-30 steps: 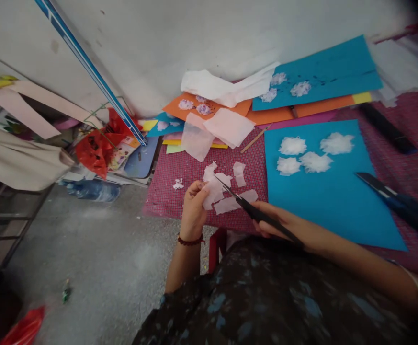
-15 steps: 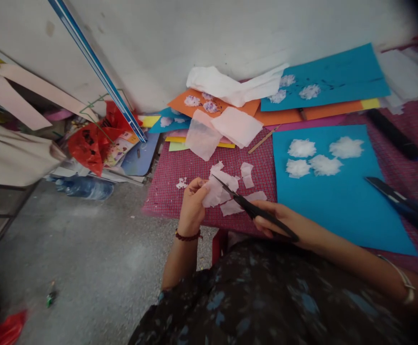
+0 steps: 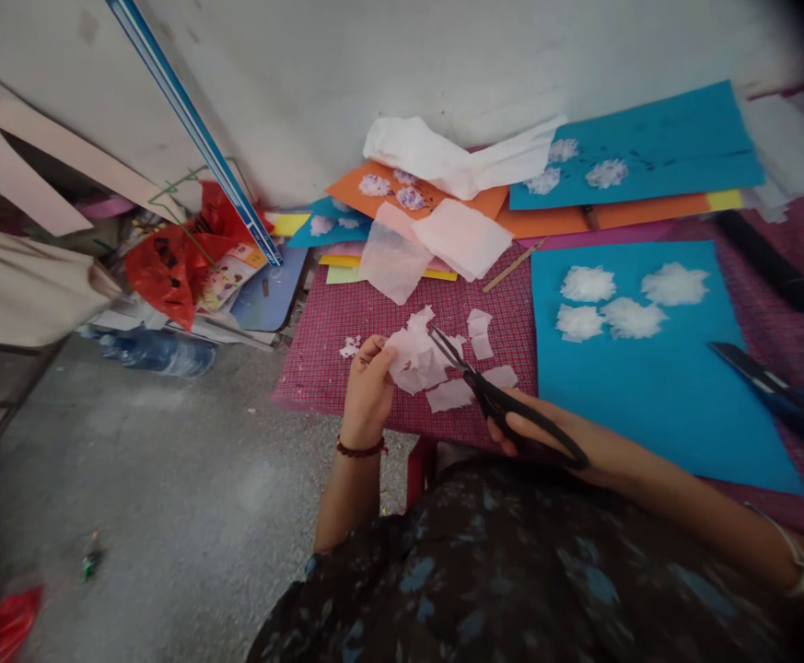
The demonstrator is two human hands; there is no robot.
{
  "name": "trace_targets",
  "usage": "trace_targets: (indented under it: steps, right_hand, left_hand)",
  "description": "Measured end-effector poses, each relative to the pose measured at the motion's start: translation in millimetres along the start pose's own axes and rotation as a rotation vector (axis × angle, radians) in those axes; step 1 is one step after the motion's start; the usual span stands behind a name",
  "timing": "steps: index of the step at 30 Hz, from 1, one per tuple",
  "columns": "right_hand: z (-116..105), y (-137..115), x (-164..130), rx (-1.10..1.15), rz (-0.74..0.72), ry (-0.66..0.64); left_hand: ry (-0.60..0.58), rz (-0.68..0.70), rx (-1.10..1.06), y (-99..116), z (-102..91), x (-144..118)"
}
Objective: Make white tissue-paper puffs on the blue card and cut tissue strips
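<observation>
Between thumb and fingers, my left hand (image 3: pixel 368 387) pinches a ragged piece of white tissue paper (image 3: pixel 415 357) above the checked tablecloth. My right hand (image 3: pixel 532 422) grips black-handled scissors (image 3: pixel 481 382) by the loops. Their blades are slightly apart, with the tips beside the right edge of the tissue. Loose tissue pieces (image 3: pixel 480 333) lie near the scissors, and tiny paper scraps (image 3: pixel 350 346) sit left of them. To the right, a blue sheet (image 3: pixel 615 405) bears several fluffy white paper tufts (image 3: pixel 633 318).
Along the wall lie an orange sheet (image 3: pixel 353 189), another blue sheet (image 3: pixel 678 138) and crumpled white paper (image 3: pixel 429 152). A thin wooden stick (image 3: pixel 512 265) and a dark blue-black tool (image 3: pixel 767 378) rest on the table. Left stands a shelf with a red plastic bag (image 3: pixel 159 276).
The scissors have opened and drawn slightly right, away from the tissue. My left hand still holds the tissue in nearly the same place. The whole view has shifted a little.
</observation>
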State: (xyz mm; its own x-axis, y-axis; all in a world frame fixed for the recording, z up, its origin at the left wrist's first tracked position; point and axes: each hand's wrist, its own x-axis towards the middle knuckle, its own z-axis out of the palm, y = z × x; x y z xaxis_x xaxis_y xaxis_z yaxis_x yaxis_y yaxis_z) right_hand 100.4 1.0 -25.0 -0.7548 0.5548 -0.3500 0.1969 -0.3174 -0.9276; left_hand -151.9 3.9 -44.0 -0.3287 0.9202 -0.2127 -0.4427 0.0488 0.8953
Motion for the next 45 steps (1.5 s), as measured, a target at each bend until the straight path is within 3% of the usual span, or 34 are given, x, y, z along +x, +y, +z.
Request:
trace_targets:
  steps: [6,21,27,32,39,45]
  right_hand:
    - [-2,-6,-4,-0.035,0.052,-0.124]
    - [5,-10,11,0.002,0.062,-0.011]
    - [4,-7,13,0.052,0.084,0.049]
    - [2,-9,12,0.043,0.043,-0.013]
    - [-4,1,4,0.035,0.039,-0.023]
    - [-5,-6,2,-0.069,0.047,-0.136]
  left_hand:
    - [-0.046,-0.058,-0.010,-2,6.0,-1]
    - [-0.112,-0.115,0.014,-12,12.3,-5]
    - [-0.176,-0.158,0.020,-6,-1.5,-3]
    - [-0.125,-0.144,0.073,1,-9.8,-7]
    - [-0.016,-0.069,-0.031,2,-4.5,0]
    - [-0.052,-0.108,-0.009,-4,4.8,0]
